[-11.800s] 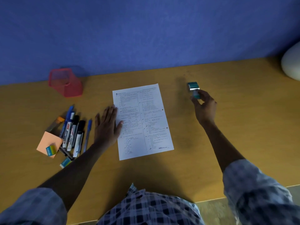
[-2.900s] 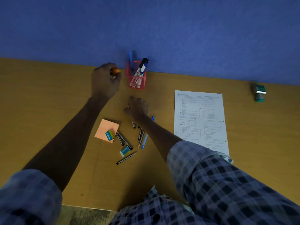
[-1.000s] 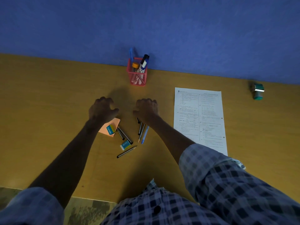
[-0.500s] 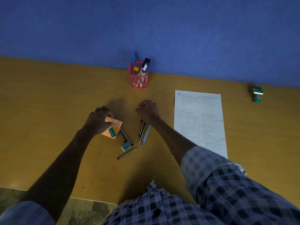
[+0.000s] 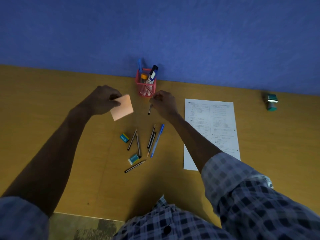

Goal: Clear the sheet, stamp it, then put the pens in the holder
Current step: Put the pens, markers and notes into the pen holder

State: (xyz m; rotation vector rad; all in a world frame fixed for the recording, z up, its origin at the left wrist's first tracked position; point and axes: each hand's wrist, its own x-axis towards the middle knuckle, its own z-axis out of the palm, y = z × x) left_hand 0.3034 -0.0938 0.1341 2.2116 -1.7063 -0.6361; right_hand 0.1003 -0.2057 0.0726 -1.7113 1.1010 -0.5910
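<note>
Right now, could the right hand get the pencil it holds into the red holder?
Probably yes. The right hand pinches a pencil just in front of the red holder, whose top is open though partly filled with pens; nothing lies between them.

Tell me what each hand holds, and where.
Left hand pinches the orange sticky-note pad by its upper-left corner; right hand grips a dark pencil at its upper end.
</note>
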